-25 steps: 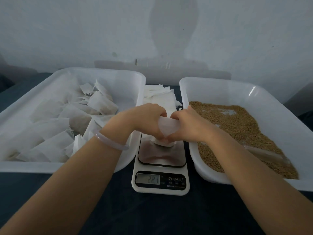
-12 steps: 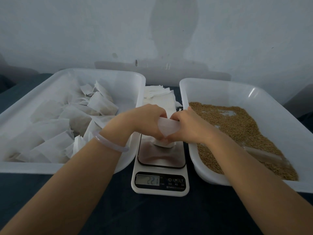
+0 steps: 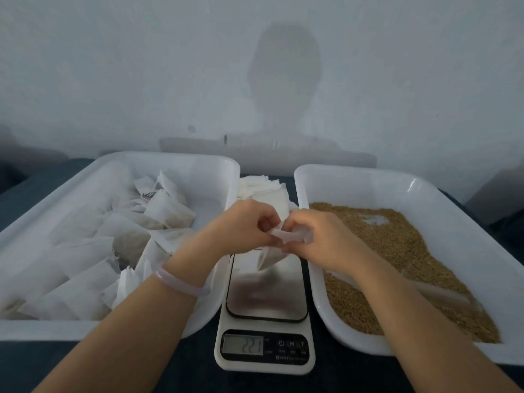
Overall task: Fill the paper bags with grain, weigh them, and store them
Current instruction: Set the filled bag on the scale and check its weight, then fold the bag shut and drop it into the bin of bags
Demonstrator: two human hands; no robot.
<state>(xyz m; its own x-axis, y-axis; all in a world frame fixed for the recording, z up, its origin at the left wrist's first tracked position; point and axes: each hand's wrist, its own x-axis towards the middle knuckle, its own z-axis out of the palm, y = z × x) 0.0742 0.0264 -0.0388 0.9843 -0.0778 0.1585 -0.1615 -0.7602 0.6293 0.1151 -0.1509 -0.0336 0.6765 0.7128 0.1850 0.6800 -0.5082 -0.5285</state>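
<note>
The paper bag (image 3: 268,257) had lifted and tilted over the scale (image 3: 266,296) since a moment before. The left hand (image 3: 244,226) and right hand (image 3: 321,236) both pinched its crumpled top, fingers curled.

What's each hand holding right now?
Left hand: closed, pinching the top of the paper bag.
Right hand: closed, pinching the same bag's top.

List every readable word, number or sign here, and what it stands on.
"221" on the scale display; decimal point unclear.
"M", "T", after a power sign, on its buttons.
Small print under the buttons: too blurred to read.
</note>
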